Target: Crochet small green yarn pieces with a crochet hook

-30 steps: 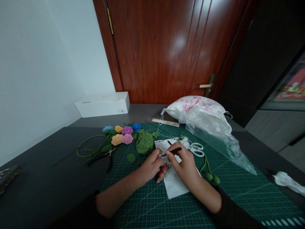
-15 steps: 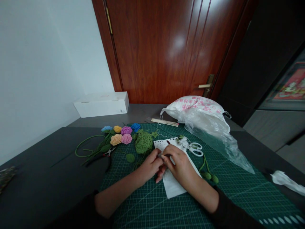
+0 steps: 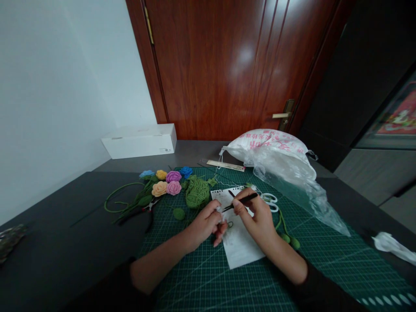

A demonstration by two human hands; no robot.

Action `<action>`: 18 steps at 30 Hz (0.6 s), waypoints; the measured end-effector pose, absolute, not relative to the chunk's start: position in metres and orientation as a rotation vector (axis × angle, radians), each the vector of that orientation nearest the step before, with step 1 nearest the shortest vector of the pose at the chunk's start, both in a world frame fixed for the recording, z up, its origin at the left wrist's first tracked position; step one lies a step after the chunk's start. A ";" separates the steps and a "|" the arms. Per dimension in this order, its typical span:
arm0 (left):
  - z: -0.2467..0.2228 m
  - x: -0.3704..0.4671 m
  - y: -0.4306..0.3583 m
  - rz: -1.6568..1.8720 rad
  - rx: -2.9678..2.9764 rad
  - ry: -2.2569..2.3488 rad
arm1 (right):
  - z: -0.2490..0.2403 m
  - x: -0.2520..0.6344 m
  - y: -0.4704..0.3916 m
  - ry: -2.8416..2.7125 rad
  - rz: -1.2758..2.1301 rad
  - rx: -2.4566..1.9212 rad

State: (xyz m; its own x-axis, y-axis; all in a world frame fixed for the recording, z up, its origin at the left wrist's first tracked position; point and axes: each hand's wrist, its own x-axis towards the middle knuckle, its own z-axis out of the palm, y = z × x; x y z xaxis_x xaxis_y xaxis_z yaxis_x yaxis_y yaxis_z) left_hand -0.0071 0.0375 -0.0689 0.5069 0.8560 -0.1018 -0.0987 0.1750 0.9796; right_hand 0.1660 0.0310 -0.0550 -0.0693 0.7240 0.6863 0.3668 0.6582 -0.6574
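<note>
Black tweezers (image 3: 248,198) are pinched in my right hand (image 3: 256,216), their tips pointing left at the fingers of my left hand. My left hand (image 3: 206,225) is closed round a small piece with white stuffing (image 3: 219,209) showing at the fingertips; most of it is hidden. A thin green loop of yarn (image 3: 230,224) hangs out beside those fingers. Under both hands lies a white sheet of notebook paper (image 3: 242,251). A ball of green yarn (image 3: 197,192) sits just beyond my left hand, with a green crocheted leaf (image 3: 178,213) nearer me.
Crocheted flowers (image 3: 173,187) and pliers (image 3: 149,207) lie at the left. White scissors (image 3: 273,203) and green buds (image 3: 294,242) are on the right of the green cutting mat (image 3: 318,268). Farther back are a stuffing bag (image 3: 276,149), a ruler (image 3: 225,165) and a white box (image 3: 139,143).
My right hand has moved right, away from my left hand, and the tweezers now show plainly between its fingers. A green yarn loop has come into sight. My left hand stays nearly in place.
</note>
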 end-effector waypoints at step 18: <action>-0.086 -0.006 0.039 0.811 1.378 0.769 | -0.061 0.163 0.039 -1.592 0.686 -0.905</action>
State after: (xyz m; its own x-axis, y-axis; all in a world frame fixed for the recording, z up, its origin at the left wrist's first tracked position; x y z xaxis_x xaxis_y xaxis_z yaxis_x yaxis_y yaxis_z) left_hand -0.0058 0.0386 -0.0857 0.5229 0.8524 0.0021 -0.0428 0.0238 0.9988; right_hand 0.1627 0.0393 -0.0605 -0.0808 0.8435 0.5311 0.1927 0.5360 -0.8219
